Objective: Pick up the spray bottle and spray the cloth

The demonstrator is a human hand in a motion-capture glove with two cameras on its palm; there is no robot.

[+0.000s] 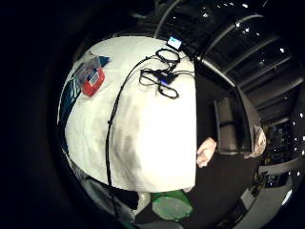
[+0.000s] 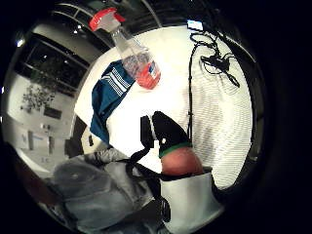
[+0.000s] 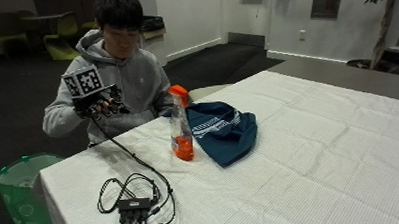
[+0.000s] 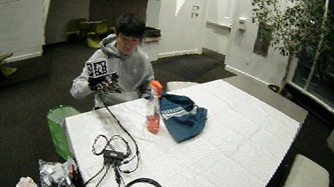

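Raised at chest height with fingers loosely curled and grasping nothing, the gloved right hand (image 3: pixel 100 104) is hovering clear of the spray bottle (image 3: pixel 181 125), which is standing upright on the white tablecloth (image 3: pixel 307 153), touching the blue cloth (image 3: pixel 223 128).

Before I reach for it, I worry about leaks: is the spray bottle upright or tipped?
Upright. The spray bottle stands on the table beside the cloth, orange nozzle on top.

Clear spray bottle (image 3: pixel 181 123) with orange-red trigger head and orange liquid at its base, dark blue cloth (image 3: pixel 222 130) with white stripes, white tablecloth (image 3: pixel 321 153), black-gloved right hand (image 3: pixel 101 106), grey hoodie (image 3: pixel 135 79), green bin (image 3: pixel 19 196)
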